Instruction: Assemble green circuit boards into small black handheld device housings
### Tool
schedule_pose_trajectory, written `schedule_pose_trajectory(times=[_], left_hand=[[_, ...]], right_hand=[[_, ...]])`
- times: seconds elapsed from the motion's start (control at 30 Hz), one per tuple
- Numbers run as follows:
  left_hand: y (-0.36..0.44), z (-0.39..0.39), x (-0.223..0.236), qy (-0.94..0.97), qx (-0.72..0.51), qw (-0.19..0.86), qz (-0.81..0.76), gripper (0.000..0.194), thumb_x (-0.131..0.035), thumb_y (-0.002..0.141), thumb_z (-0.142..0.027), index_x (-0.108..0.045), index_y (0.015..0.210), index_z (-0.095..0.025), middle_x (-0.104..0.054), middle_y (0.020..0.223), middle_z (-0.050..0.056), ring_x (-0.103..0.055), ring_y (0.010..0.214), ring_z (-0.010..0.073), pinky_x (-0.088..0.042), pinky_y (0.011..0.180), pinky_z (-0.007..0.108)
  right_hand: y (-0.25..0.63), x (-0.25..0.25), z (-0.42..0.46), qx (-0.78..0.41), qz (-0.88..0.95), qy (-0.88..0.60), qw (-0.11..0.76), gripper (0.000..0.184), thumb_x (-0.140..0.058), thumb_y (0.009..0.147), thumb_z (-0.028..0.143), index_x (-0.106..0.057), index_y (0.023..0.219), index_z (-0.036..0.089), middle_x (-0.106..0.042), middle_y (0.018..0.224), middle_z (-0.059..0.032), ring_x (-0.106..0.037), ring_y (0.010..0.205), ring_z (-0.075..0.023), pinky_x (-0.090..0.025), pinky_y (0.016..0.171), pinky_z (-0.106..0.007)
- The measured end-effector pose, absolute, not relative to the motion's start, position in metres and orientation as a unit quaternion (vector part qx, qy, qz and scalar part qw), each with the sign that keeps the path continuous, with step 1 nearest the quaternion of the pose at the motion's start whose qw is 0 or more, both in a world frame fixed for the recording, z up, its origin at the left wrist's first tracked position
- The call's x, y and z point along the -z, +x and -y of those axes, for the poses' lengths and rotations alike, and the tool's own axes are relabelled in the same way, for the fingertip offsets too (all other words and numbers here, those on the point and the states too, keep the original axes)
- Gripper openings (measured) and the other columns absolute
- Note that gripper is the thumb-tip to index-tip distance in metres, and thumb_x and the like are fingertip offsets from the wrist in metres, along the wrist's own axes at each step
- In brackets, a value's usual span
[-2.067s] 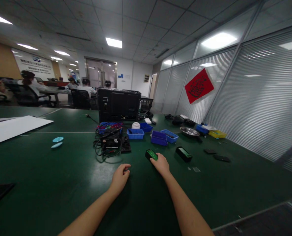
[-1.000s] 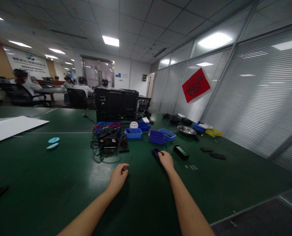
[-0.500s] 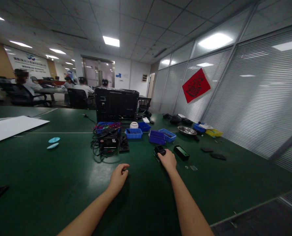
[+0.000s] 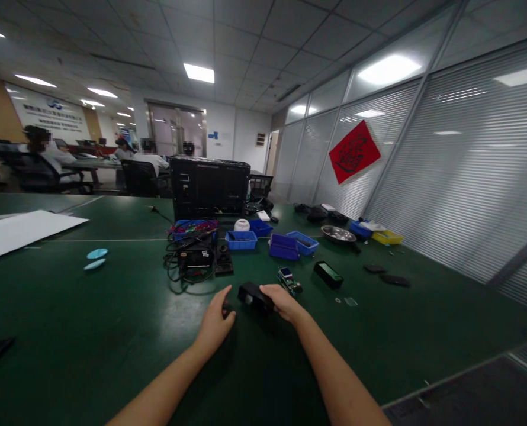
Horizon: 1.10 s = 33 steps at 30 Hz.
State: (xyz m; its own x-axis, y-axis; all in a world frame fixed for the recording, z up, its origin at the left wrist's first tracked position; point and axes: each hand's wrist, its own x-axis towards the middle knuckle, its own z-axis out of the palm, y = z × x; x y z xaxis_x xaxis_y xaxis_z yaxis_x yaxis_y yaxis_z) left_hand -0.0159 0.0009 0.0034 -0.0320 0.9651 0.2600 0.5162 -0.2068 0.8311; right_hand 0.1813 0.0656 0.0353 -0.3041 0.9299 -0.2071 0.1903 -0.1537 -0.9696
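Note:
In my right hand (image 4: 282,302) is a black plastic housing (image 4: 252,297), gripped by its right end and held just above the green table (image 4: 148,355). My left hand (image 4: 217,316) has its fingers apart and holds nothing, a short gap left of the housing. Behind my right hand lies a green circuit board with a small screen (image 4: 289,280). To the right of the board stands a black case with a green panel inside (image 4: 328,274). A small ring (image 4: 338,300) and a clear plate (image 4: 350,302) lie nearer me.
Blue bins (image 4: 241,239) and a purple bin (image 4: 283,247) stand behind the board. A tangle of black cables surrounds a black box (image 4: 195,257) at centre left. Farther right are a metal bowl (image 4: 338,234), a yellow tray (image 4: 386,237) and flat black pieces (image 4: 395,280).
My right hand has lifted the black housing off the circuit board and brought it left, near my left hand. The board now shows uncovered. My left fingers have spread wider.

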Motion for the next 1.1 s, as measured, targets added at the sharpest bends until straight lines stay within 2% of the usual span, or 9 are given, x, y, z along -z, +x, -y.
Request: schedule_pose_trajectory(times=[0.07,0.13,0.2,0.3,0.43,0.57,0.7,0.93,1.1], left_hand=[[-0.015,0.001,-0.006,0.681,-0.419,0.227,-0.557,0.068,-0.051,0.063,-0.012,-0.035,0.128,-0.026,-0.038,0.134,0.004,-0.044,0.115,0.0194,-0.042,0.09,0.034],[-0.014,0.003,-0.009,0.718,-0.4,0.194,-0.535,0.069,-0.051,0.061,-0.01,-0.038,0.127,-0.026,-0.037,0.136,0.002,-0.036,0.122,0.0198,-0.033,0.099,0.036],[-0.013,0.005,-0.01,0.739,-0.384,0.183,-0.523,0.065,-0.051,0.061,-0.009,-0.044,0.123,-0.026,-0.044,0.131,0.002,-0.038,0.121,0.0194,-0.029,0.102,0.037],[-0.013,0.006,-0.011,0.742,-0.371,0.197,-0.523,0.054,-0.053,0.061,-0.009,-0.051,0.113,-0.024,-0.054,0.118,0.003,-0.046,0.111,0.02,-0.033,0.098,0.036],[-0.013,0.006,-0.01,0.734,-0.369,0.205,-0.531,0.048,-0.058,0.06,-0.014,-0.054,0.106,-0.023,-0.058,0.109,0.004,-0.051,0.102,0.0205,-0.037,0.091,0.033],[-0.013,0.005,-0.01,0.719,-0.344,0.21,-0.567,0.045,-0.063,0.061,-0.024,-0.055,0.104,-0.021,-0.059,0.105,0.005,-0.052,0.1,0.0221,-0.037,0.089,0.034],[-0.013,0.004,-0.009,0.703,-0.358,0.214,-0.576,0.055,-0.062,0.061,-0.022,-0.05,0.114,-0.021,-0.056,0.113,0.006,-0.05,0.106,0.0222,-0.034,0.093,0.034],[-0.014,0.006,-0.011,0.707,-0.342,0.225,-0.577,0.056,-0.06,0.062,-0.025,-0.049,0.117,-0.022,-0.058,0.11,0.006,-0.052,0.102,0.021,-0.036,0.09,0.032],[-0.015,0.006,-0.011,0.705,-0.335,0.234,-0.58,0.056,-0.06,0.063,-0.027,-0.049,0.117,-0.024,-0.059,0.105,0.005,-0.053,0.098,0.02,-0.037,0.087,0.03]], right_hand=[[0.179,-0.031,-0.064,-0.611,0.553,-0.48,0.301,0.032,-0.053,0.071,0.045,-0.047,0.06,0.016,-0.042,0.042,0.0075,-0.035,0.033,-0.005,-0.024,0.034,-0.017],[0.179,-0.031,-0.062,-0.628,0.556,-0.465,0.284,0.027,-0.052,0.072,0.041,-0.05,0.062,0.016,-0.047,0.043,0.0058,-0.04,0.034,-0.0056,-0.027,0.035,-0.016],[0.18,-0.032,-0.06,-0.631,0.573,-0.457,0.255,0.024,-0.051,0.072,0.037,-0.054,0.066,0.014,-0.051,0.044,0.0042,-0.043,0.034,-0.0068,-0.03,0.035,-0.016],[0.18,-0.034,-0.059,-0.606,0.604,-0.469,0.218,0.026,-0.045,0.073,0.036,-0.058,0.072,0.014,-0.055,0.045,0.002,-0.047,0.034,-0.009,-0.033,0.034,-0.017],[0.185,-0.034,-0.068,-0.46,0.658,-0.541,0.249,0.022,-0.043,0.074,0.031,-0.056,0.067,0.015,-0.059,0.051,-0.0002,-0.05,0.036,-0.0097,-0.035,0.036,-0.018],[0.21,-0.046,-0.078,-0.266,0.66,-0.62,0.332,0.024,-0.04,0.078,0.03,-0.059,0.07,0.017,-0.063,0.06,-0.0009,-0.054,0.045,-0.0095,-0.04,0.05,-0.019],[0.243,-0.063,-0.081,-0.104,0.587,-0.727,0.341,0.032,-0.035,0.081,0.035,-0.063,0.082,0.02,-0.066,0.079,-0.0054,-0.06,0.071,-0.0169,-0.04,0.06,-0.023],[0.254,-0.05,-0.09,-0.072,0.614,-0.765,0.18,0.046,-0.038,0.079,0.053,-0.064,0.09,0.016,-0.063,0.094,-0.0148,-0.058,0.088,-0.0263,-0.04,0.066,-0.031],[0.241,-0.039,-0.093,-0.082,0.634,-0.749,0.174,0.039,-0.042,0.08,0.048,-0.062,0.091,0.016,-0.063,0.092,-0.0124,-0.058,0.086,-0.0232,-0.04,0.066,-0.028]])
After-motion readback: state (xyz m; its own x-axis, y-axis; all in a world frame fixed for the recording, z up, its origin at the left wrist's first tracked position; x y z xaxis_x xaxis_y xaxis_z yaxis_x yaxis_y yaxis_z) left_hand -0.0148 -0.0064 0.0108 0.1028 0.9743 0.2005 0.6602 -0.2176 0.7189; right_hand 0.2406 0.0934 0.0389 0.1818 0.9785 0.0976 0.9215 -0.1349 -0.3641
